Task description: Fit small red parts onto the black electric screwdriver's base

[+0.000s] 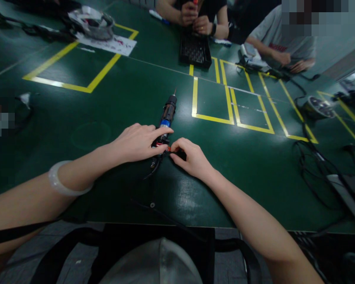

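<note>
Your left hand (137, 142) is gripping the screwdriver (168, 112) on the table (130, 94), bit (174, 92) pointing just past twelve o'clock; your right hand (192, 157) is pinching an orange piece (169, 149) at the tool's six-o'clock end.

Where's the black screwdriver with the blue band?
In the head view, the black screwdriver with the blue band shows just left of centre against the green tabletop, left hand over its rear end, right hand beside it.
</note>
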Motion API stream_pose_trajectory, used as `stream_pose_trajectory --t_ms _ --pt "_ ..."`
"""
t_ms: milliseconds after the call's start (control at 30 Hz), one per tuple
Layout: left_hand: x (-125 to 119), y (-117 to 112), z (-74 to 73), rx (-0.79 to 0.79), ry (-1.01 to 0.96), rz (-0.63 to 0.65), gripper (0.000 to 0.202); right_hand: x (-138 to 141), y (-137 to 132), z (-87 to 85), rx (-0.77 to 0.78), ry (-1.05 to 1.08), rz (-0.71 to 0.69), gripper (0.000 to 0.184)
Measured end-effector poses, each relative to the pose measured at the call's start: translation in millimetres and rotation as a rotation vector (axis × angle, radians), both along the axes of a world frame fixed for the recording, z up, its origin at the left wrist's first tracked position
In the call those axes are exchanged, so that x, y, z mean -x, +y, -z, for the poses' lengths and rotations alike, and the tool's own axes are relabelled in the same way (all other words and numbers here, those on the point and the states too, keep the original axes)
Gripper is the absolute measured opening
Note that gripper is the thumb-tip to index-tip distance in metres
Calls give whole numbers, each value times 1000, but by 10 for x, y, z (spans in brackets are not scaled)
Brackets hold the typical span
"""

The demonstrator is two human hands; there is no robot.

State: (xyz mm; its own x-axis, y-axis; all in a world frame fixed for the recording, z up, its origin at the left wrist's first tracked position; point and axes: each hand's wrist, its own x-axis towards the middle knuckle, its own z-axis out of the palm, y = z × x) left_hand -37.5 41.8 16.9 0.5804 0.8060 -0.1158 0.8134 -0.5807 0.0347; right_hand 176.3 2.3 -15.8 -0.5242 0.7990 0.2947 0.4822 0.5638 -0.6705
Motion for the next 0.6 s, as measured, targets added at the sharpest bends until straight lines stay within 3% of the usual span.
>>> stream_pose_trajectory --t_ms 300,600 --pt "-31 -28 20 -91 35 -77 55 6 -14 -31 47 -86 -23 9" --pt "102 201 30 -122 45 -101 56 -14 -24 -52 67 -55 -39 10"
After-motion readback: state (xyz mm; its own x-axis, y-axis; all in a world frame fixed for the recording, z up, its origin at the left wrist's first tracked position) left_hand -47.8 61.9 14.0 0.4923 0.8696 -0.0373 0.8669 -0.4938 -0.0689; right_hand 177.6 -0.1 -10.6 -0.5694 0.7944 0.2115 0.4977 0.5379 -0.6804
